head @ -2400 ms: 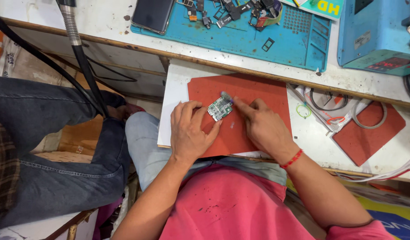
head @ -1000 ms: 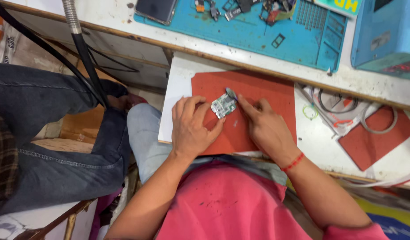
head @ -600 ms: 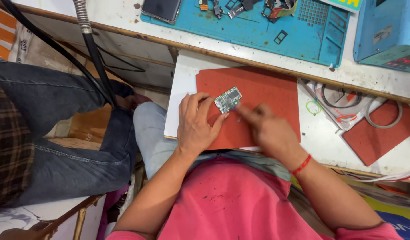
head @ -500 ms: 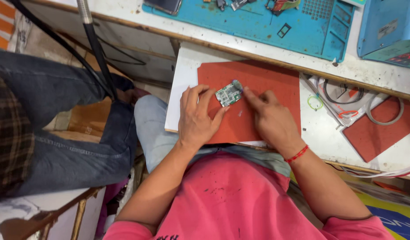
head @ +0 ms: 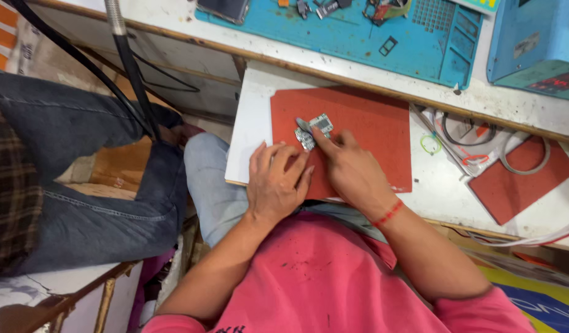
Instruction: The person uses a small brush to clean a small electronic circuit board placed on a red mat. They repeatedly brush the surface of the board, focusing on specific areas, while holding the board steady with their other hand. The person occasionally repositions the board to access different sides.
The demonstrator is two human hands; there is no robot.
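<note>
A small grey-green circuit board (head: 315,128) lies on a red mat (head: 364,123) that rests on a white board (head: 250,123). My right hand (head: 349,169), with a red thread at the wrist, has its index fingertip pressed on the circuit board and its other fingers curled. My left hand (head: 277,184) lies flat on the mat's near left corner with its fingers apart. Those fingertips stop just short of the circuit board. A small grey metal piece shows at the circuit board's left edge; what it is I cannot tell.
A blue work mat (head: 358,31) with small parts and a phone (head: 223,7) lies at the back. A blue box device (head: 531,43) stands back right. A smaller red mat (head: 512,185) and cable loops (head: 469,132) lie right. Another person's jeans-clad legs (head: 69,185) and black hoses (head: 130,68) are left.
My left hand has drawn back from the circuit board and now lies flat on the mat. My right index finger stays on the board. The view has shifted slightly.
</note>
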